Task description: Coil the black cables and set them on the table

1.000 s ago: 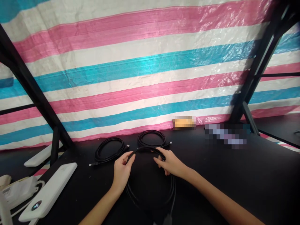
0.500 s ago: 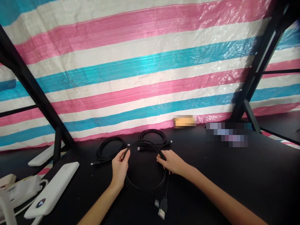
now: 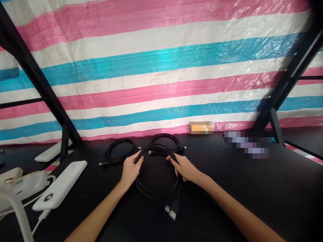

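Between both hands is a black cable (image 3: 156, 146) wound into a round coil of several turns. My left hand (image 3: 131, 169) pinches the coil's left side between thumb and fingers. On the opposite side, my right hand (image 3: 185, 168) is closed around the loops. The cable's two ends hang toward me at the bottom, with a metal-tipped plug (image 3: 173, 210) that looks like USB. Behind the held coil lie two more coiled black cables, one on the left (image 3: 120, 158) and another (image 3: 165, 135) partly hidden by the held loops.
A white power bank (image 3: 60, 186) with a cord lies on the black table (image 3: 227, 195) at left, beside a white power strip and charger (image 3: 32, 183). At the back are a blurred orange box (image 3: 201, 128) and a blurred item (image 3: 247, 144). Behind hangs a striped sheet (image 3: 161, 74).
The camera view has tilted slightly. Both hands still grip the coil, and its dangling plug ends sit a little higher in the picture.
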`<control>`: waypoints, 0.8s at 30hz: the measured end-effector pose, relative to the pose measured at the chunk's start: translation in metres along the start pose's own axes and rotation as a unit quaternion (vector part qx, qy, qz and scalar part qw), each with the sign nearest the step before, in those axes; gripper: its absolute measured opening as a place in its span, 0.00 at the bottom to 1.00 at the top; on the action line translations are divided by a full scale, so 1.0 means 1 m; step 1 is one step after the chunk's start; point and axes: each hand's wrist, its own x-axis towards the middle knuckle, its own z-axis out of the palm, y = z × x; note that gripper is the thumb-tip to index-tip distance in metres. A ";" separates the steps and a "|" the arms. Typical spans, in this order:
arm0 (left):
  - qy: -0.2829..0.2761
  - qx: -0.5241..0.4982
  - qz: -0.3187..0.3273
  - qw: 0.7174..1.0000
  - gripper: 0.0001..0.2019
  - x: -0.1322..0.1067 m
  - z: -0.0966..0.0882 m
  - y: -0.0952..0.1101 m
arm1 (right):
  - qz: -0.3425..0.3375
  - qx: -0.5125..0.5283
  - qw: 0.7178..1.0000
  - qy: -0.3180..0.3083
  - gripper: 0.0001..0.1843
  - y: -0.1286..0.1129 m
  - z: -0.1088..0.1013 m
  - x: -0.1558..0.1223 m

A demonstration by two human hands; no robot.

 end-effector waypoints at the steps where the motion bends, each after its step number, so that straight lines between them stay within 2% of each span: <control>1: -0.010 0.020 0.020 1.000 0.21 0.001 -0.001 0.000 | 0.011 0.015 1.000 -0.004 0.16 0.000 0.000 0.000; 4: -0.030 0.040 0.041 0.998 0.18 0.004 -0.003 -0.003 | 0.036 0.037 0.999 -0.012 0.18 -0.001 0.000 0.001; 12: -0.052 0.009 0.011 0.999 0.13 0.013 -0.009 -0.012 | 0.054 0.060 0.997 -0.018 0.23 0.007 0.000 0.008; 21: -0.152 -0.110 -0.077 0.979 0.23 0.003 -0.006 0.002 | 0.057 0.196 0.978 0.034 0.27 0.006 -0.005 0.008; 24: -0.151 -0.123 -0.085 0.977 0.25 0.002 -0.004 0.001 | 0.052 0.247 0.967 0.041 0.28 0.005 -0.004 0.007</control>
